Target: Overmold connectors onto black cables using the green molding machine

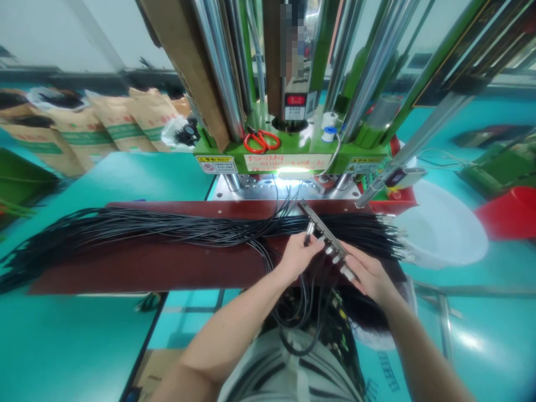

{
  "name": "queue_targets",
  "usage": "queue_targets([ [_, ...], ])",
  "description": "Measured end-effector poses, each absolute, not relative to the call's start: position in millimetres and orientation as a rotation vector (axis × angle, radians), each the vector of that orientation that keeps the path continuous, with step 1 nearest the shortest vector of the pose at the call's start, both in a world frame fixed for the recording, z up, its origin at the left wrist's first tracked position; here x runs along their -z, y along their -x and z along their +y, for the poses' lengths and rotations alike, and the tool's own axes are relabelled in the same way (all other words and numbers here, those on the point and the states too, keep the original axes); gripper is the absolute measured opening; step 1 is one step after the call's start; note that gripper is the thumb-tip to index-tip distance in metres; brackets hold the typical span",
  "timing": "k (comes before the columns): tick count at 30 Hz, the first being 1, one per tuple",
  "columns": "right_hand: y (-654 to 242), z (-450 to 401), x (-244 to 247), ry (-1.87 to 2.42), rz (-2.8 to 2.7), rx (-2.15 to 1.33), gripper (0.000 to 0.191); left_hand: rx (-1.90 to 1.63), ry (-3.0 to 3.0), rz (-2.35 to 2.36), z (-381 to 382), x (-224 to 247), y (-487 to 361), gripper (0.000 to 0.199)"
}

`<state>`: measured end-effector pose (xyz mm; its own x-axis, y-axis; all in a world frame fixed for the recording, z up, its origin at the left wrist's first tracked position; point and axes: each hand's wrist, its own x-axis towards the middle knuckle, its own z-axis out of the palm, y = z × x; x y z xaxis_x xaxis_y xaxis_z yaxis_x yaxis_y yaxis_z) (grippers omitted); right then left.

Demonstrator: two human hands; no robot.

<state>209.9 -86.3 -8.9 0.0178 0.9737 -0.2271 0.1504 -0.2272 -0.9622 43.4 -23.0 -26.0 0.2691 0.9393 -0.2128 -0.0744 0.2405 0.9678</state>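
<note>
My right hand (368, 272) grips the lower right end of a long metal mold bar (324, 226), held at a slant above the brown board. Several metal connectors stick out along the bar's near side. At its upper part, my left hand (299, 254) pinches a cable connector (309, 230) with a metal end, close against the bar. Black cables (307, 296) hang from the bar and loop down over my lap. Behind both hands a thick bundle of black cables (167, 226) lies across the board, its metal-tipped ends at the right.
A green press (293, 153) with a lit metal bed stands ahead of me. On its ledge lie red-handled scissors (262, 142) and a blue-and-white spool (329, 133). The brown board (201, 268) spans the front. To the right stands a white tub (448, 234); paper sacks (87, 131) stand left.
</note>
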Motion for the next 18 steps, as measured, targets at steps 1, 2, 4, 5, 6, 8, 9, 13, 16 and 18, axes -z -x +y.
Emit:
queue_targets([
  [1,-209.6,-86.8,7.7,1.490,-1.259,-1.280,0.048,-0.911,-1.089,1.043,-23.1,27.0,-43.4,0.034],
  [2,-209.2,-87.4,6.7,1.489,-1.302,-1.263,0.048,-0.923,-1.102,1.042,-23.3,27.8,-43.3,0.034],
  [4,-208.8,-88.2,6.1,1.501,-1.318,-1.265,0.048,-0.936,-1.137,1.031,-24.0,28.5,-42.8,0.033],
  [5,-208.8,-88.5,6.4,1.513,-1.286,-1.288,0.049,-0.932,-1.160,1.022,-24.4,28.2,-42.1,0.032],
  [6,-208.9,-88.5,7.1,1.525,-1.224,-1.314,0.050,-0.925,-1.182,1.014,-24.7,27.3,-41.0,0.033],
  [8,-209.0,-88.2,8.2,1.533,-1.075,-1.364,0.051,-0.943,-1.193,1.013,-24.7,24.8,-37.6,0.036],
  [9,-209.1,-87.8,8.1,1.530,-1.002,-1.379,0.051,-0.973,-1.174,1.015,-24.4,23.3,-35.5,0.039],
  [13,-207.8,-86.2,0.7,1.546,-0.862,-1.415,0.051,-0.901,-1.037,0.946,-21.8,18.4,-27.9,0.047],
  [16,-205.4,-86.9,-6.9,1.599,-0.876,-1.415,0.046,-0.668,-1.004,0.841,-20.5,15.6,-26.1,0.049],
  [18,-203.8,-88.0,-9.6,1.584,-0.911,-1.415,0.045,-0.625,-1.008,0.806,-20.1,14.4,-26.2,0.049],
])
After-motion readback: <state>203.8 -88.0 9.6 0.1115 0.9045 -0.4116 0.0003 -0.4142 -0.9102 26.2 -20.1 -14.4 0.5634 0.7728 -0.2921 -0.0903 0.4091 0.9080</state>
